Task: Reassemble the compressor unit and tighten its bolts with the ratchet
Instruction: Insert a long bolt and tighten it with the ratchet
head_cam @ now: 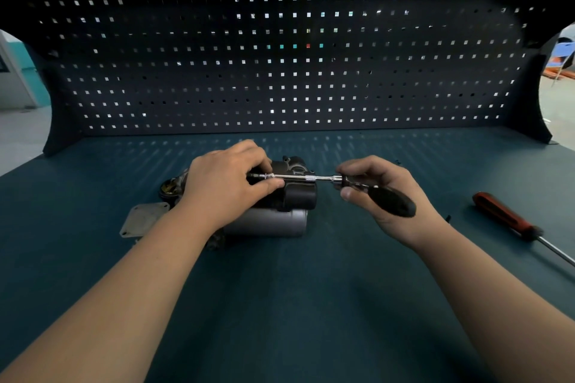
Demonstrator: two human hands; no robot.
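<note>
The compressor unit (292, 196), dark housing above a silver cylinder, lies on the blue-green bench at the middle. My left hand (224, 183) rests over its left part, and its thumb and fingers pinch the far tip of the ratchet's thin shaft (298, 177). My right hand (379, 193) grips the ratchet's black handle (392, 199) to the right of the unit. The shaft runs level across the top of the housing. The bolt under my left fingers is hidden.
A flat grey cover plate (143, 219) lies left of the unit, with a round brass-toned part (168, 188) behind it. A red-handled screwdriver (507, 216) lies at the right. A dark pegboard (289, 71) closes the back of the bench (280, 289).
</note>
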